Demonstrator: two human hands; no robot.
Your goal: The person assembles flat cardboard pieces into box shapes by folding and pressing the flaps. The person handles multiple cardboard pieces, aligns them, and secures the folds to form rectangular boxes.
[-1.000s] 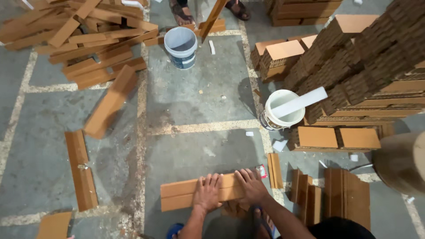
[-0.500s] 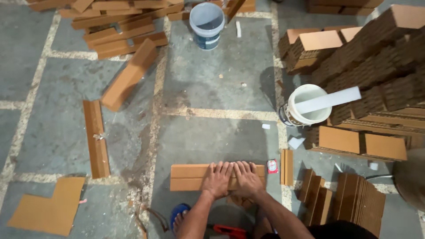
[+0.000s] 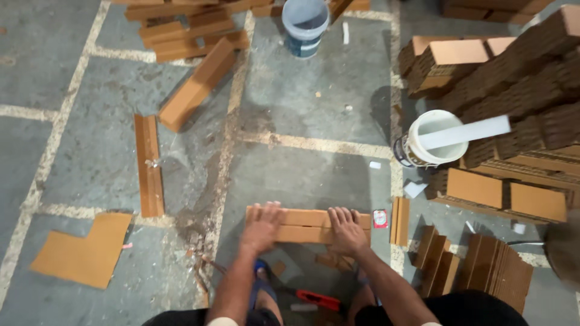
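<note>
A long folded brown cardboard piece (image 3: 308, 224) lies flat on the concrete floor right in front of me. My left hand (image 3: 262, 226) presses palm down on its left end, fingers spread. My right hand (image 3: 345, 229) presses flat on its right part, a hand's width from the left one. Neither hand grips anything. My blue sandal (image 3: 263, 284) and a red-handled tool (image 3: 314, 299) show between my knees, below the cardboard.
A white bucket (image 3: 430, 140) with a flat white stick stands at the right beside tall stacks of cardboard (image 3: 513, 78). A blue-white bucket (image 3: 305, 24) stands at the top. Loose cardboard strips (image 3: 148, 164) and a flat sheet (image 3: 84, 249) lie left.
My hands have moved apart along the cardboard piece, the left one sliding to its left end. The view has tilted down and shifted, so the floor objects sit higher in frame.
</note>
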